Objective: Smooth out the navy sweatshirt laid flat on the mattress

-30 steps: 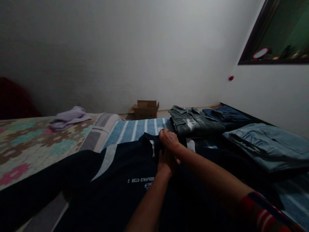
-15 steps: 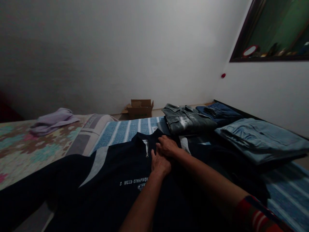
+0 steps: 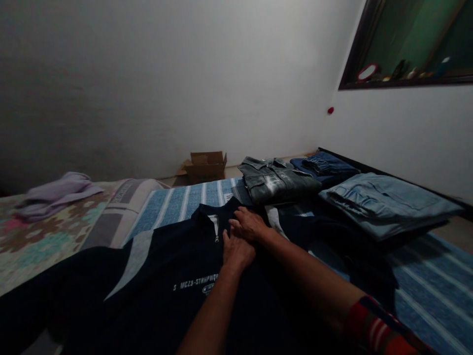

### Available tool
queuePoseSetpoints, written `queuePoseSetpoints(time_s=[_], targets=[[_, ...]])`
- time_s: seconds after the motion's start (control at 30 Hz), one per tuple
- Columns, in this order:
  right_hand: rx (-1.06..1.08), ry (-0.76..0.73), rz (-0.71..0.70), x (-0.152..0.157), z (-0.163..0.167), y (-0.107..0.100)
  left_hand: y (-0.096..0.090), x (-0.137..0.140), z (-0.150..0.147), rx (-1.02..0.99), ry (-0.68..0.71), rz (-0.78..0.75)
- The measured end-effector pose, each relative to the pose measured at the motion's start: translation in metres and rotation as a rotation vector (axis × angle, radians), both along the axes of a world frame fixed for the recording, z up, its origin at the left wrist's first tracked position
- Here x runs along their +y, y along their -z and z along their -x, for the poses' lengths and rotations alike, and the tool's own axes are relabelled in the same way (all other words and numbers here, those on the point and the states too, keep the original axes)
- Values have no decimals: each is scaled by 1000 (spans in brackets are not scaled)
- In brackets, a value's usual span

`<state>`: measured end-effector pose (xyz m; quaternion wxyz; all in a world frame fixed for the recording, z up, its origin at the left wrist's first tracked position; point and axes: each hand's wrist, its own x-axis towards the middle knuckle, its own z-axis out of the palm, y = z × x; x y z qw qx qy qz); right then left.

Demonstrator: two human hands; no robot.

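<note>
While both hands, left hand (image 3: 236, 249) and right hand (image 3: 249, 224), press flat and open near the collar of the navy shirt (image 3: 177, 286) spread on the bed (image 3: 177, 204), pressing unevenly could bunch its fabric.

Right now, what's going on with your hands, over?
Left hand and right hand flat on dark zip shirt, beside its collar. Folded jeans stack lies right, apart.

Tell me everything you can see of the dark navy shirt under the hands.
The navy shirt lies spread flat, front up, on the striped blue bedsheet. It looks like soft knit, with a short collar, a small zip at the neck, a pale grey shoulder panel and white chest lettering. The left hand and right hand rest on it beside the zip.
</note>
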<state>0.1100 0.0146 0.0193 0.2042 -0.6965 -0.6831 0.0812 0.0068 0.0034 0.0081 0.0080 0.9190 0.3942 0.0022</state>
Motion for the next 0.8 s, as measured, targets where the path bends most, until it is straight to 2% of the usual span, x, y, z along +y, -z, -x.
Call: queuePoseSetpoints(time_s=[0.17,0.47,0.8], targets=[[-16,-71,-8,-17,4,-3,0,1,1,26,21,-39],[34,-110,-57,-40,2,-3,4,4,3,17,28,-16],[79,-20,-74,-44,3,4,10,11,4,9,0,-36]])
